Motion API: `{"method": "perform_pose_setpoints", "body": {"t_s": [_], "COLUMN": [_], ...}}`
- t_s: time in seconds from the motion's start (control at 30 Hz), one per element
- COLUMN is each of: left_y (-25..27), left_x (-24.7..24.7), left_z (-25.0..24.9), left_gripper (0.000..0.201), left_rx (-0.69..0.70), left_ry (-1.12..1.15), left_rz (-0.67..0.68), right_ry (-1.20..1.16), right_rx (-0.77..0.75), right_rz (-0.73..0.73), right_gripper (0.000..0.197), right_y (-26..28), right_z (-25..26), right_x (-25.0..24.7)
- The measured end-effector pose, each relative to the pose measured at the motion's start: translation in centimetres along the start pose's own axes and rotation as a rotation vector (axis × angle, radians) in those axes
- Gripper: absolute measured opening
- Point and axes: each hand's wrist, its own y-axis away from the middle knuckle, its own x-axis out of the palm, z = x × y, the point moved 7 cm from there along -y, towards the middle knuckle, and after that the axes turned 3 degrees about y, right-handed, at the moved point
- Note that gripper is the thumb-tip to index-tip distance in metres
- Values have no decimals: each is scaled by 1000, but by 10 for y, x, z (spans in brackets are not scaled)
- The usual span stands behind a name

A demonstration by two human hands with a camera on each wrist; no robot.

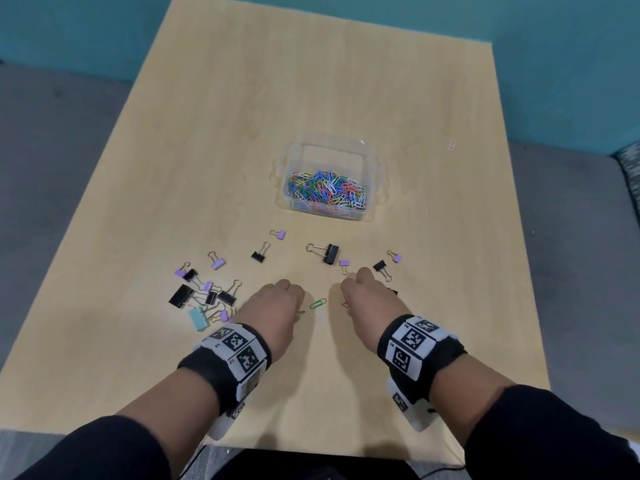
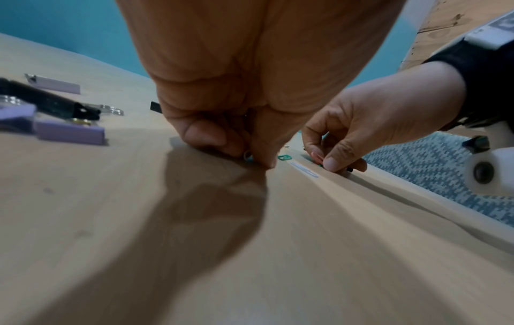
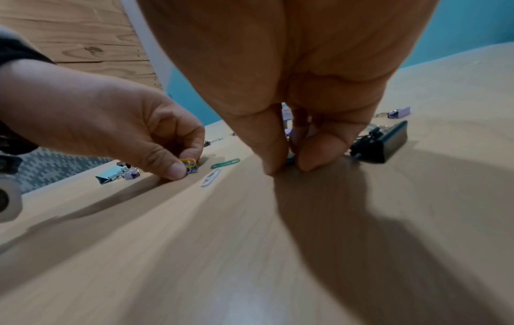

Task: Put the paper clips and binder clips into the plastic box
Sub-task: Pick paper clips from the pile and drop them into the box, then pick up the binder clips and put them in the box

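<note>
Two hands work low on the desk [image 1: 346, 81] in my head view: my left hand [image 1: 273, 306] and right hand [image 1: 363, 296] both curl down over the last loose paper clips, with a green paper clip [image 1: 318, 303] and a white paper clip [image 1: 321, 318] lying free between them. Beyond sits the plastic box [image 1: 375, 168], already holding a bed of coloured clips, and binder clips [image 1: 207, 296] lie scattered well apart from it, mostly to the left.

From the left wrist, my right hand [image 2: 361, 123] pinches a reddish clip [image 2: 318, 156] against the desk.

From the right wrist, my left hand [image 3: 125, 132] pinches a small bunch of yellow and blue clips [image 3: 189, 166]; the right hand's fingers [image 3: 319, 151] close on something thin I cannot make out.

My worry is that a pinch this shallow on flat wire could let a clip slip and skid off, and a far stray clip [image 1: 451, 144] could be forgotten
</note>
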Motion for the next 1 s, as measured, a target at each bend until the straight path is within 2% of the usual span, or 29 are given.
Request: {"method": "perform_pose_setpoints", "body": {"t_s": [0.17, 0.33, 0.47, 0.53, 0.6, 0.7, 0.77, 0.87, 0.93, 1.0], "left_y": [1, 3, -11, -33, -62, -102, -121, -121, -102, -79], "left_x": [2, 1, -18, -44, -81, -130, -148, -152, -139, -102], "left_z": [1, -1, 1, 2, 0, -7, -11, -5, 3, 6], "left_gripper": [19, 19, 16, 12, 10, 10, 10, 18, 9, 4], "left_rx": [3, 17, -75, -124, -130, -125, -103, -106, -143, -196], "left_ry": [6, -11, 108, 163, 188, 289, 337, 337, 343, 293], "left_rz": [4, 31, 32, -35, -158, -289, -328, -375, -415, -307], "right_ry": [-47, 3, -15, -46, -83, -205, -310, -445, -514, -493], "right_rx": [56, 59, 11, -10, -24, 49, 117, 190, 217, 212], "right_rz": [77, 47, 39, 34, 28, 3, -61, -285, -403, -440], "right_gripper": [28, 27, 38, 39, 39, 31, 25, 19, 16, 16], "right_y": [8, 14, 20, 21, 21, 18, 8, -21, -49, -80], "right_z": [-4, -2, 7, 7, 5, -6, -18, -42, -56, -59], "right_x": [7, 8, 14, 19, 21, 14, -5, -59, -100, -131]}}
